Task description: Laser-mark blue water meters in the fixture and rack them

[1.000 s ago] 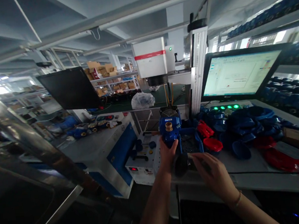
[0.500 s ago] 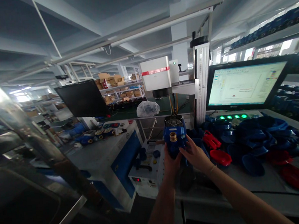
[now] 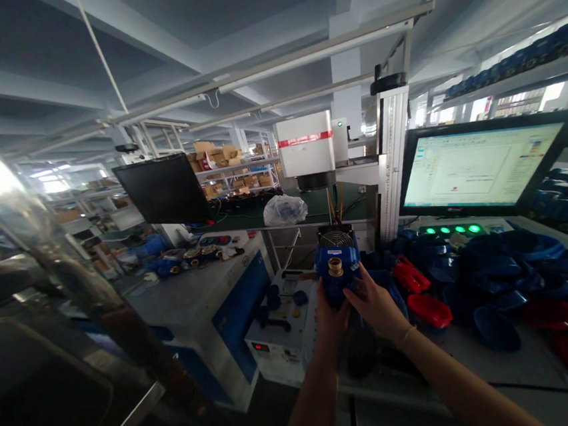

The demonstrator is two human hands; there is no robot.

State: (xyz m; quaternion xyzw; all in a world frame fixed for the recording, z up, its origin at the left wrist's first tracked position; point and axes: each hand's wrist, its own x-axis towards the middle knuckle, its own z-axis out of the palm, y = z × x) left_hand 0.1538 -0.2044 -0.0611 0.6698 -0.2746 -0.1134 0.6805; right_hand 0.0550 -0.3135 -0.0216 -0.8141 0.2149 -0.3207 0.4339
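A blue water meter (image 3: pixel 338 286) with a brass threaded end facing me is between my two hands. My left hand (image 3: pixel 330 312) is closed round its left side and underside. On its right side, my right hand (image 3: pixel 372 298) grips with the thumb toward the front and the fingers along the flank. Directly above the meter hangs a white machine head (image 3: pixel 305 147) with a red stripe and a dark lens underneath. Behind the meter a round fan grille (image 3: pixel 335 239) shows. What supports the meter from below is hidden by my hands.
Blue plastic covers (image 3: pixel 489 260) and a red cover (image 3: pixel 430 311) lie piled at right, below a lit monitor (image 3: pixel 483 167). A white control box (image 3: pixel 277 347) with a carry handle stands to the left. Further left hangs a dark monitor (image 3: pixel 161 191). A metal post (image 3: pixel 84 279) rises nearby.
The view has shifted slightly, so the scene sits a little further right and lower. Both hands keep their hold on the water meter, with almost no change in grip.
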